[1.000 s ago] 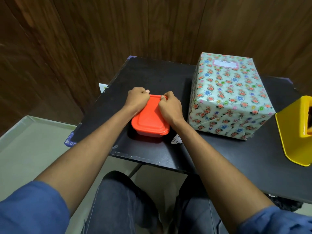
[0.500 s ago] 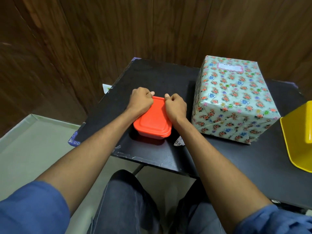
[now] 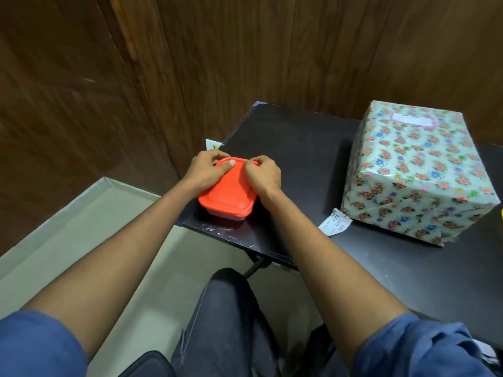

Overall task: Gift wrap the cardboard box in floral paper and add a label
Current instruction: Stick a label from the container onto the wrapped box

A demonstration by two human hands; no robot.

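The box wrapped in floral paper point(image 3: 413, 170) stands on the right of the black table point(image 3: 294, 142), with a pink-bordered white label point(image 3: 494, 121) stuck near its far top edge. A small container with an orange-red lid point(image 3: 228, 191) sits at the table's near left corner. My left hand point(image 3: 208, 168) grips the lid's left far side, thumb pressed on top. On the lid's right far side my right hand point(image 3: 262, 174) curls its fingers over the rim. Both hands are well left of the wrapped box.
A scrap of white paper printed with numbers point(image 3: 335, 221) lies on the table in front of the wrapped box. Wooden wall panels point(image 3: 245, 50) stand behind the table. A pale floor edge point(image 3: 81, 213) runs at the left. My knees sit below the table's front edge.
The view has swung left, so the yellow object at the right edge has dropped out of sight. My hands stay on the orange-lidded container, which sits closer to the table's corner in the view.
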